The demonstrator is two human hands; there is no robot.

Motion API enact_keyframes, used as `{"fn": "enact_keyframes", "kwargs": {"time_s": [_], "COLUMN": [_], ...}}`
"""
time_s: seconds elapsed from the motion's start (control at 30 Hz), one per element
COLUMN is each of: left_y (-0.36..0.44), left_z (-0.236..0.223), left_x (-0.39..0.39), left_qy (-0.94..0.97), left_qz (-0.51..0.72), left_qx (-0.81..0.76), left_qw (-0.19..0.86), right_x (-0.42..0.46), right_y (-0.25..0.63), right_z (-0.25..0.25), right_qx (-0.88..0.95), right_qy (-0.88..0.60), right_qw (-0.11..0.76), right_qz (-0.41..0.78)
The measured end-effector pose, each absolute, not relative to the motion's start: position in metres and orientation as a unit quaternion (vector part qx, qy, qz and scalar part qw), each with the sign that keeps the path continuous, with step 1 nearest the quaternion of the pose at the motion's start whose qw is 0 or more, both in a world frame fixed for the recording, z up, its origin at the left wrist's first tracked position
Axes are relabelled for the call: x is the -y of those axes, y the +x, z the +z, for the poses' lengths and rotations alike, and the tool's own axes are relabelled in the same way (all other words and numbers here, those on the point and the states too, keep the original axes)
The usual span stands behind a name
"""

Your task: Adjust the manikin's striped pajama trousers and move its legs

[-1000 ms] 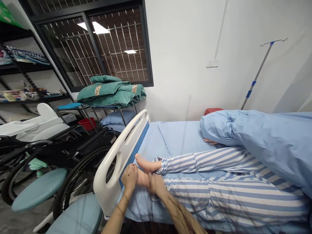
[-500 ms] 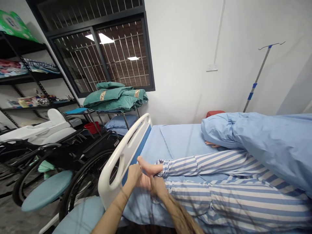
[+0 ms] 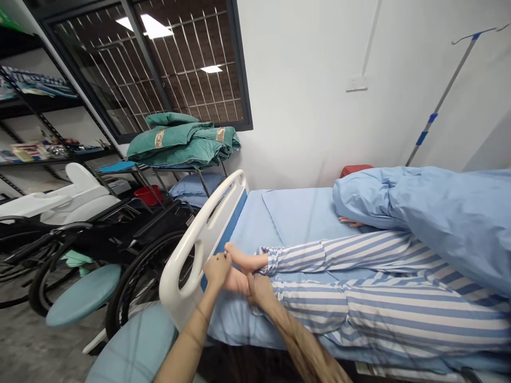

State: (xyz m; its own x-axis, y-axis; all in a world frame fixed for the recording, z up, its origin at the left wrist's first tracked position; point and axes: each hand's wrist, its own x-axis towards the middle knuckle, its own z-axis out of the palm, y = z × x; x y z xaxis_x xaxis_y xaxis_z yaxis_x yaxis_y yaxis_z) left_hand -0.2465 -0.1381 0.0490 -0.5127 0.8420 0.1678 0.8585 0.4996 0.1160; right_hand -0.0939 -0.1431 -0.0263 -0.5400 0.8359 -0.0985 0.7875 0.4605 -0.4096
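Observation:
A person in blue-and-white striped trousers (image 3: 343, 303) lies on a bed with a light blue sheet (image 3: 295, 210). My left hand (image 3: 217, 270) is closed around the toe end of the person's nearer foot (image 3: 236, 282). Around the ankle of that same foot my right hand (image 3: 261, 290) is wrapped, by the trouser cuff. The farther foot (image 3: 245, 259) rests bare just beyond my hands, toes up. A blue quilt (image 3: 431, 213) covers the person's upper part, and some fingers (image 3: 351, 221) peek out from under its edge.
A white footboard (image 3: 179, 260) rises left of my hands. Beyond it stand a wheelchair (image 3: 159, 250) and round teal stools (image 3: 83, 295). Green folded quilts (image 3: 183, 141) lie on a rack under the window. An IV pole (image 3: 443, 96) stands at the back right.
The view has tilted slightly down, so the bed and room sit higher in the picture. My left hand has tipped the foot's toe end slightly towards the footboard; both hands keep their hold.

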Motion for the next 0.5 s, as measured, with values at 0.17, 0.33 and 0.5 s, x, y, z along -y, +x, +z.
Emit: {"fn": "enact_keyframes", "kwargs": {"time_s": [0.17, 0.33, 0.5], "left_y": [-0.245, -0.237, -0.244], "left_z": [0.041, 0.019, 0.021], "left_x": [0.148, 0.161, 0.165], "left_qy": [-0.439, -0.45, -0.52], "left_qz": [-0.16, -0.158, -0.1], "left_qx": [0.883, 0.874, 0.841], "left_qw": [0.03, 0.094, 0.114], "right_x": [0.143, 0.147, 0.153], "right_y": [-0.094, -0.091, -0.086], "right_z": [-0.022, -0.011, 0.003], "right_qx": [0.864, 0.863, 0.858], "right_qy": [-0.467, -0.472, -0.476], "right_qw": [0.003, 0.001, -0.008], "right_qz": [0.186, 0.181, 0.193]}}
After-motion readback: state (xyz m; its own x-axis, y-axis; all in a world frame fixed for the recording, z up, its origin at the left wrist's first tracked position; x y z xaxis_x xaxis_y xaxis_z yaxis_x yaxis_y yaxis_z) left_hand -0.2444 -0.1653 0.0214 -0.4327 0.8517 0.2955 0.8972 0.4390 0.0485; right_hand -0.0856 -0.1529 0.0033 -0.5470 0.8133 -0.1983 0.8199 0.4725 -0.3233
